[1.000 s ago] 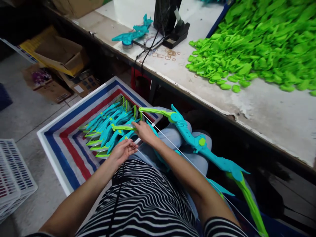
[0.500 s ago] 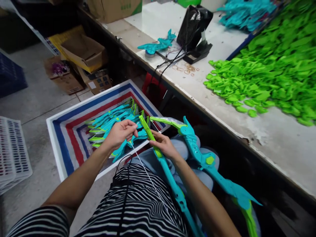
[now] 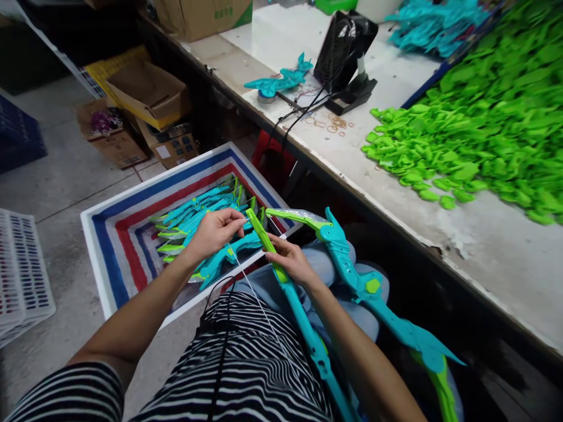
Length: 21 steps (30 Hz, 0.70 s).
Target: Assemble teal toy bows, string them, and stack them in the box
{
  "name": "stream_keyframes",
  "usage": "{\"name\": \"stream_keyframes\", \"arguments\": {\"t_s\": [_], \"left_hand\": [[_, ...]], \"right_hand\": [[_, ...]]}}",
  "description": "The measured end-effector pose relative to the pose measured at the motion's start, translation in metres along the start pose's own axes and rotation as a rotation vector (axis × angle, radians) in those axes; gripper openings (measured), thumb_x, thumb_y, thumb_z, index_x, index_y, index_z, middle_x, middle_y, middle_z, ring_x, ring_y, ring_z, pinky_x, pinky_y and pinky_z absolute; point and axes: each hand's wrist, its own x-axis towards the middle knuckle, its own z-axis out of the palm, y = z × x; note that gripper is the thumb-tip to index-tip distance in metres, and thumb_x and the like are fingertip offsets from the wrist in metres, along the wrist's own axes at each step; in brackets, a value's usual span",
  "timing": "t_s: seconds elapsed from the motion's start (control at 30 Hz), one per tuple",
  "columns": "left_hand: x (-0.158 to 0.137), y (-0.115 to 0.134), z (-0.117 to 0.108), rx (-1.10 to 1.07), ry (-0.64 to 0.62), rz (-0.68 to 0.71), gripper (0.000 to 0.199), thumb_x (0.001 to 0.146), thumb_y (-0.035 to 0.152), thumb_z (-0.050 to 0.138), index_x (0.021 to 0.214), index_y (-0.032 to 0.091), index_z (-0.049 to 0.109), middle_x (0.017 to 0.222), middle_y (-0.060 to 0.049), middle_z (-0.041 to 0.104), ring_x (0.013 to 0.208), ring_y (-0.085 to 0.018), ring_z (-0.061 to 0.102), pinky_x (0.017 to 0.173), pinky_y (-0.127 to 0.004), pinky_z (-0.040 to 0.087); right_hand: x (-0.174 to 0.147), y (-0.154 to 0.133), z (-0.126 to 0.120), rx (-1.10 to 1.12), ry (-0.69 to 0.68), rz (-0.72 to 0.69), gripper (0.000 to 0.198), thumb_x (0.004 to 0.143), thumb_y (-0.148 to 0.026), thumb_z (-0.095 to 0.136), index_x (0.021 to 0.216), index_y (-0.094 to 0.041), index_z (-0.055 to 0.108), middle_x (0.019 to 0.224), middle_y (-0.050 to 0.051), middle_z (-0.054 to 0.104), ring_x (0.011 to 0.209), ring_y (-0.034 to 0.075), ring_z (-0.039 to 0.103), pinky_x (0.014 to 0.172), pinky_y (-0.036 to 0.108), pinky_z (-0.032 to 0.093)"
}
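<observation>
My right hand (image 3: pixel 288 256) is closed around the green end of a teal and green toy bow (image 3: pixel 303 316) that slants down across my lap. Close to the bow's green tip, my left hand (image 3: pixel 219 230) pinches a thin white string (image 3: pixel 253 287). The string runs from those fingers down over my striped shirt. Whether its end touches the tip I cannot tell. A second toy bow (image 3: pixel 352 275), teal with green limbs, lies across my knees to the right.
A striped tray (image 3: pixel 127 225) holding several toy bows stands at the left. On the worktable (image 3: pixel 365 170) are a black fan (image 3: pixel 341 53), rubber bands, a teal part (image 3: pixel 281 79) and a big heap of green pieces (image 3: pixel 475 135). White plastic crates (image 3: pixel 26 269) and cardboard boxes (image 3: pixel 147 88) are on the floor.
My left hand has moved slightly up and right, bringing the string closer to the bow's green tip. My right hand keeps its hold on the bow.
</observation>
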Motion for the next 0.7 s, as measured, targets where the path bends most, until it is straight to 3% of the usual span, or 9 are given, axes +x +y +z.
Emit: {"name": "stream_keyframes", "arguments": {"t_s": [0.13, 0.23, 0.37, 0.53, 0.7], "left_hand": [[0.004, -0.001, 0.000, -0.065, -0.060, -0.002, 0.020, 0.071, 0.028, 0.069, 0.079, 0.015, 0.057, 0.051, 0.002, 0.061, 0.035, -0.003, 0.036, 0.037, -0.017, 0.024], [0.008, -0.002, -0.001, -0.220, -0.171, -0.070, 0.037, 0.069, 0.032, 0.072, 0.097, 0.014, 0.054, 0.052, 0.002, 0.062, 0.035, -0.003, 0.037, 0.038, -0.017, 0.027], [0.011, -0.005, -0.002, -0.313, -0.235, -0.126, 0.041, 0.067, 0.035, 0.075, 0.095, 0.012, 0.056, 0.054, 0.000, 0.063, 0.036, -0.002, 0.037, 0.038, -0.017, 0.029], [0.014, -0.007, 0.003, -0.335, -0.228, -0.134, 0.042, 0.066, 0.035, 0.077, 0.094, 0.012, 0.058, 0.053, -0.001, 0.063, 0.035, -0.003, 0.037, 0.037, -0.017, 0.027], [0.015, -0.004, 0.008, -0.326, -0.266, -0.119, 0.044, 0.065, 0.040, 0.077, 0.093, 0.012, 0.057, 0.053, 0.000, 0.063, 0.036, -0.002, 0.036, 0.038, -0.017, 0.028]], "right_hand": [[0.000, 0.004, 0.001, -0.018, -0.015, -0.029, 0.060, 0.067, -0.035, 0.078, 0.123, -0.025, 0.060, 0.110, 0.003, 0.068, 0.098, 0.020, 0.062, 0.088, 0.034, 0.048], [-0.001, 0.011, 0.003, -0.061, -0.023, -0.065, 0.060, 0.070, -0.039, 0.075, 0.126, -0.025, 0.058, 0.118, 0.004, 0.066, 0.104, 0.021, 0.061, 0.094, 0.038, 0.046], [-0.006, 0.010, 0.006, -0.301, 0.028, -0.208, 0.051, 0.078, -0.041, 0.067, 0.126, -0.025, 0.058, 0.122, 0.006, 0.063, 0.113, 0.023, 0.057, 0.100, 0.041, 0.043], [0.004, -0.027, 0.012, -0.721, 0.310, -0.587, 0.030, 0.086, -0.032, 0.058, 0.115, -0.023, 0.064, 0.112, 0.009, 0.065, 0.104, 0.021, 0.059, 0.092, 0.039, 0.047], [0.027, -0.065, 0.018, -0.800, 0.233, -0.761, 0.014, 0.088, -0.028, 0.057, 0.092, -0.020, 0.067, 0.088, 0.005, 0.067, 0.083, 0.016, 0.062, 0.076, 0.031, 0.050]]}}
